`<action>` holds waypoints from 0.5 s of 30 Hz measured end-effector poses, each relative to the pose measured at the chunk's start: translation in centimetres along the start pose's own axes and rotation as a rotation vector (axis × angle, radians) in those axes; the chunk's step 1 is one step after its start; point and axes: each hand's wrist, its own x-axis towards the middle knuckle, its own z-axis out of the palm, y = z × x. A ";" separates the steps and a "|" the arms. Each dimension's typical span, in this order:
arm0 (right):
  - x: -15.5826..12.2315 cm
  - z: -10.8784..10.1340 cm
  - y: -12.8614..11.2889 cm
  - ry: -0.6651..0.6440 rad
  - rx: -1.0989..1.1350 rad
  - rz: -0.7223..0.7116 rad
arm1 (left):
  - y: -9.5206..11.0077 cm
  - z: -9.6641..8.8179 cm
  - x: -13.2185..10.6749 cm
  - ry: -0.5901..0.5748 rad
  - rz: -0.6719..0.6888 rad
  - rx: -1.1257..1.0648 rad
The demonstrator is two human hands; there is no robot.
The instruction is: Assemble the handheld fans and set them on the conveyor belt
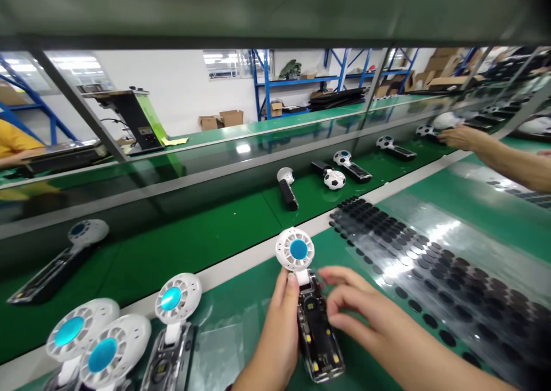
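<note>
My left hand (275,328) grips a small handheld fan (318,333) by its neck, the thumb pressed just under the head. The fan has a round white grille with a blue disc in its centre and a clear body showing dark parts inside. Beside the fan's right edge is my right hand (365,310), its fingers bent but apart, with nothing visible between them; whether a fingertip touches the body I cannot tell. To the left stand similar fans, one single white fan (178,299) and two overlapping ones (109,348).
A green conveyor belt (232,224) carries several fans, some with football-patterned heads (334,179). Clear sheets with rows of black round stickers (413,259) lie at right. A co-worker's hand (462,138) reaches over the belt. An overhead shelf (275,12) spans the top.
</note>
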 end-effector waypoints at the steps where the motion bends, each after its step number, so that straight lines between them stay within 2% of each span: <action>1: 0.9 -0.2 -0.4 0.003 0.019 0.026 | -0.1 -0.1 0.0 -0.001 0.022 0.000; 4: 2.3 -0.3 -1.5 -0.046 0.002 0.031 | -0.3 -0.5 0.1 -0.013 0.005 0.017; 8: 2.5 0.2 -2.2 -0.046 -0.077 0.033 | -0.6 -0.8 0.1 -0.019 -0.048 0.009; 15: 2.5 1.0 -1.8 -0.003 -0.066 0.036 | -0.6 -0.8 0.0 0.000 -0.066 -0.019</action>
